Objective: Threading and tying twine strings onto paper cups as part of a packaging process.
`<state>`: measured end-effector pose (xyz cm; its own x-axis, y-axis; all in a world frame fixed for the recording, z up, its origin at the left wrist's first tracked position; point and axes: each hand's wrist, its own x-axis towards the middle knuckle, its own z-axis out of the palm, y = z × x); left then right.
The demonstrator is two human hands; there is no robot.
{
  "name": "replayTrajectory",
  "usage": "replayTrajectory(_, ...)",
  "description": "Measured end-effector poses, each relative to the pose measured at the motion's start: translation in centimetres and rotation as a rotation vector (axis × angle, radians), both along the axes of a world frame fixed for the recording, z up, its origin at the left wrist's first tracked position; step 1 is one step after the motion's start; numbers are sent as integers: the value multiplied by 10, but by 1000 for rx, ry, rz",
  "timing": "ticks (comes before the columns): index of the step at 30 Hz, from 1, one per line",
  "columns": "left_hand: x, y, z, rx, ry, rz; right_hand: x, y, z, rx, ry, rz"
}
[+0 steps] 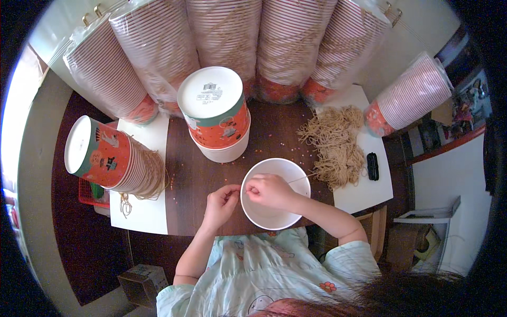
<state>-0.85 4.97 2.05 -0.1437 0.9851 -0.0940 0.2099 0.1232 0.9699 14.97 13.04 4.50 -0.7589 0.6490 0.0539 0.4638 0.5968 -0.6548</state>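
Head cam, looking straight down: the right hand (pixel 270 191) is hovering over the open mouth of a white paper bucket (pixel 274 215), its fingers pinching one end of a thin tan string (pixel 302 178) that's running off to the right over the rim. The left hand (pixel 222 203) is sitting just left of the bucket, right at its rim, fingers curled in narrow. Can't honestly tell if they're gripping the rim or the string, too small to make out. The bucket itself is resting on the dark brown worktop (pixel 185 179), at the near edge, right under the right fingers.

Past the right fingers, off to the right, a messy pile of tan strings (pixel 334 145) is lying partly on a white sheet (pixel 369 193), with a small black object (pixel 373 166) just beyond it. Straight ahead of the left fingers, an upside-down stack of orange printed buckets (pixel 217 119) is standing on the worktop. Further left, another stack (pixel 113 158) is lying on its side with strings looped on the buckets. Along the far side, plastic-wrapped sleeves of buckets (pixel 227 37) are leaning in a row, and one more sleeve (pixel 409 98) is lying at the far right. Tiny orange bits are scattered on the worktop between all that.
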Motion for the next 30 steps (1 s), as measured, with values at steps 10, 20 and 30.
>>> replayTrajectory(10, 0, -2, 1, -34, -11, 3, -2, -1, 6, 0, 38, -30)
replayTrajectory(20, 0, -5, 0, 45, 122, -23, -3, -1, 1, 2, 22, -4)
replayTrajectory(30, -3, -4, 9, 117, 367, -65, -5, -1, 5, 23, -21, 38)
